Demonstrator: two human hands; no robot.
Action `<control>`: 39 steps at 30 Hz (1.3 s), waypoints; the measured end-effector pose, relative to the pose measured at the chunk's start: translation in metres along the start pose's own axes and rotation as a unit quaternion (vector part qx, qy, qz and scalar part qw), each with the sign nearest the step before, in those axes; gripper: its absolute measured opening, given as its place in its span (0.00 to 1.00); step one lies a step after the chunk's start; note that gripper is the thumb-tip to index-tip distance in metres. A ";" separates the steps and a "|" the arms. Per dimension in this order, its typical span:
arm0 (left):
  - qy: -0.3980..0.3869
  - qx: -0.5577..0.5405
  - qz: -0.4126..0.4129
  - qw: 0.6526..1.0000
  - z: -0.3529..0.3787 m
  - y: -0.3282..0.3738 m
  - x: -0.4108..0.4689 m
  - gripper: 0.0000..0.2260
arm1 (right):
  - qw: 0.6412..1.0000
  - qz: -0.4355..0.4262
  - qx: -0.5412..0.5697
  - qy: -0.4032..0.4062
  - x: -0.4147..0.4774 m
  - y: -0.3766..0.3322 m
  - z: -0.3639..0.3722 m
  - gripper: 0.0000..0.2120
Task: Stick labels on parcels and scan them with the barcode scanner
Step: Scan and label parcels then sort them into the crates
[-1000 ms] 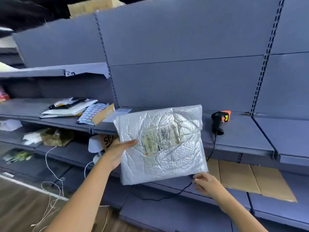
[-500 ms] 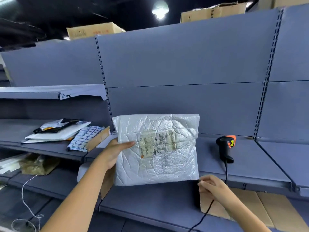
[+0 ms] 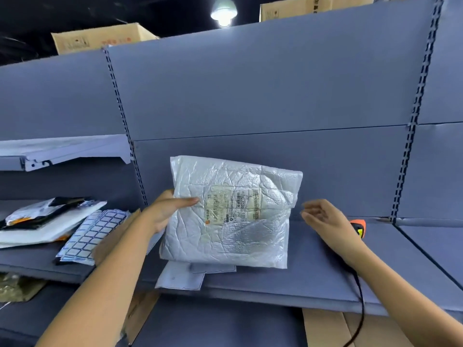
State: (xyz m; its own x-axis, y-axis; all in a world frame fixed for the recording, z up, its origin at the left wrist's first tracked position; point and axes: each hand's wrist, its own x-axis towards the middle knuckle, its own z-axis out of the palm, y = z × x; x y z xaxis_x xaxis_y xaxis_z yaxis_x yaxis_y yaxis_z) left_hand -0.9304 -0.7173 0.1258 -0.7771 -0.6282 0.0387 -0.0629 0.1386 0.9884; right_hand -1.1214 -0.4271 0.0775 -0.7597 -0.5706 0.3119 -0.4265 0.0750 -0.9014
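A crinkled silver parcel [image 3: 230,236] with a printed label [image 3: 233,205] on its front stands tilted over the grey shelf [image 3: 313,284]. My left hand [image 3: 162,211] grips its left edge, thumb across the front. My right hand [image 3: 323,219] hovers to the right of the parcel with loosely spread fingers, holding nothing. Behind that hand, the orange-and-black barcode scanner [image 3: 358,227] shows only its head; its black cable [image 3: 360,309] hangs off the shelf front. A sheet of blue-framed blank labels [image 3: 92,236] lies to the left.
White backing sheets [image 3: 183,274] lie under the parcel. A stack of mailers [image 3: 47,221] sits on the left shelf. Cardboard pieces [image 3: 333,329] rest on the lower shelf. Boxes [image 3: 100,38] stand on top of the shelving.
The view tilted up. My left hand lifted the parcel onto the shelf level. My right hand let go of the parcel's lower corner and rose toward the scanner.
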 end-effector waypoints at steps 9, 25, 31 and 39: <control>-0.137 0.145 0.022 0.980 0.007 0.053 0.095 0.17 | 0.945 -0.135 -0.295 -0.037 0.109 -0.065 0.041 0.42; 0.064 0.065 0.244 0.965 0.033 0.048 0.143 0.32 | 0.995 -0.039 0.039 -0.082 0.118 -0.025 0.018 0.09; -0.118 -0.094 0.015 0.988 0.072 -0.035 0.113 0.29 | 0.975 0.023 0.220 -0.003 0.102 0.020 0.014 0.09; -0.111 -0.136 -0.058 0.983 0.116 -0.086 0.113 0.04 | 0.989 0.100 0.013 0.111 0.088 0.087 0.000 0.21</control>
State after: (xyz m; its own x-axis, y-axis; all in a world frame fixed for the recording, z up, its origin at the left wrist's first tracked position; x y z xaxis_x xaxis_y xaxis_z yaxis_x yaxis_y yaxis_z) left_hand -1.0855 -0.7118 0.0286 -0.8940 -0.4409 -0.0800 -0.0133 -0.1524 0.9882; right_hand -1.2252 -0.4703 0.0268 -0.9180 -0.3522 0.1825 -0.2460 0.1444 -0.9584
